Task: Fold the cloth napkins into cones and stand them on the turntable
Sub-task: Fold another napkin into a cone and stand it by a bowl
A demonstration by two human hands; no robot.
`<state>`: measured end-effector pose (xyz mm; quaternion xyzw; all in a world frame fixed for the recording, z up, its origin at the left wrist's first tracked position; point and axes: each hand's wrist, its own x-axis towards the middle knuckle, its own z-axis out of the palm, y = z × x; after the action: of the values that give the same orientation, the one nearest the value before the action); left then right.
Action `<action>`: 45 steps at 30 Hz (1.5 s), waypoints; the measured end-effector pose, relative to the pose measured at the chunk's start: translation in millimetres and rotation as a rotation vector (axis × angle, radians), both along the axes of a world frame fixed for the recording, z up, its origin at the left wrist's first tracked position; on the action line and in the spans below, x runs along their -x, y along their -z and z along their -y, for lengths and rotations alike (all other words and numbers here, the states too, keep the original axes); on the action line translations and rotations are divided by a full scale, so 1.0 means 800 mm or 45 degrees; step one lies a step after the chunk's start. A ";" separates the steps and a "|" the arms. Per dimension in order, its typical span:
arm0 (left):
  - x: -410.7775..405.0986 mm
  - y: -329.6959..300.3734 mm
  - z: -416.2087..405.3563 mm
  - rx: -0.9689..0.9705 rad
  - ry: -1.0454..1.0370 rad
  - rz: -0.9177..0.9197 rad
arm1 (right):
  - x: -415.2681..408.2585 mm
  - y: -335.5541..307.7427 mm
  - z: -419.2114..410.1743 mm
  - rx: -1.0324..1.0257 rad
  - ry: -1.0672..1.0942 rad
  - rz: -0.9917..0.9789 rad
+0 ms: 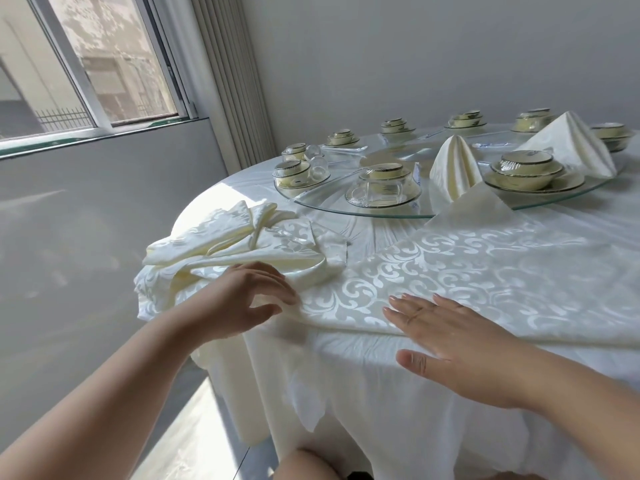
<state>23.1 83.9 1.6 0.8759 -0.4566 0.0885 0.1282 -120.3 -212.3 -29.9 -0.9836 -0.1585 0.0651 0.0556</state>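
Observation:
A cream patterned napkin lies spread flat on the round table, one corner reaching the glass turntable. My right hand lies flat on its near edge with straight fingers. My left hand rests with relaxed fingers on the napkin's left edge, beside a heap of unfolded napkins. Two folded napkin cones stand on the turntable.
Stacked bowl-and-plate sets and upturned glasses ring the turntable and the table's far side. The white tablecloth hangs over the near edge. A window and vertical blinds are at the left; a wall is behind.

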 end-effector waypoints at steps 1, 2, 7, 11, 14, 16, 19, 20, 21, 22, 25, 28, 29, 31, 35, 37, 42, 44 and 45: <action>0.001 -0.001 0.002 0.028 0.000 0.006 | -0.001 0.000 0.000 -0.014 0.005 0.009; 0.001 -0.002 0.005 0.069 -0.006 0.006 | -0.001 0.002 -0.001 -0.037 0.014 0.017; -0.002 -0.021 0.031 0.355 -0.138 -0.176 | -0.005 0.003 -0.005 -0.227 0.119 0.073; -0.005 -0.038 0.080 0.760 -0.126 -0.521 | -0.006 -0.005 -0.028 -0.290 0.322 0.328; -0.009 -0.045 0.124 0.892 -0.094 -0.563 | -0.009 -0.009 -0.044 -0.245 0.388 0.540; -0.006 -0.046 0.148 1.002 -0.096 -0.574 | -0.014 -0.006 -0.050 -0.214 0.388 0.652; 0.000 -0.050 0.172 1.148 -0.108 -0.666 | -0.017 -0.003 -0.048 -0.127 0.383 0.766; 0.002 -0.053 0.175 1.166 -0.112 -0.714 | -0.016 -0.004 -0.047 -0.143 0.400 0.769; 0.001 -0.054 0.176 1.171 -0.107 -0.777 | -0.014 -0.004 -0.046 -0.181 0.391 0.741; 0.000 -0.057 0.177 1.163 -0.101 -0.854 | -0.013 -0.005 -0.044 -0.235 0.401 0.728; 0.000 -0.065 0.172 1.138 -0.074 -1.137 | -0.002 -0.006 -0.030 -0.398 0.387 0.627; 0.006 -0.070 0.165 1.111 -0.032 -1.292 | 0.021 -0.021 -0.022 -0.550 0.364 0.495; 0.009 -0.071 0.162 1.102 -0.012 -1.340 | 0.028 -0.025 -0.019 -0.602 0.357 0.463; 0.011 -0.069 0.156 1.040 0.020 -1.391 | 0.042 -0.031 -0.014 -0.699 0.347 0.368; 0.021 -0.062 0.158 0.914 0.069 -1.485 | 0.064 -0.036 -0.005 -0.808 0.276 0.178; 0.033 -0.062 0.169 0.892 0.067 -1.513 | 0.066 -0.042 0.002 -0.917 0.261 0.068; 0.032 -0.061 0.209 0.854 -0.088 -1.480 | 0.051 -0.046 0.064 -0.578 0.438 0.136; 0.019 -0.058 0.229 0.830 -0.165 -1.456 | 0.048 -0.039 0.085 -0.495 0.463 0.077; 0.014 -0.057 0.239 0.809 -0.210 -1.440 | 0.049 -0.035 0.091 -0.492 0.451 0.031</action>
<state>12.3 -106.9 47.0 0.7390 -0.2017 -0.2457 0.5940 -159.3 -285.2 -2.1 -0.9679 0.0058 0.0109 0.2511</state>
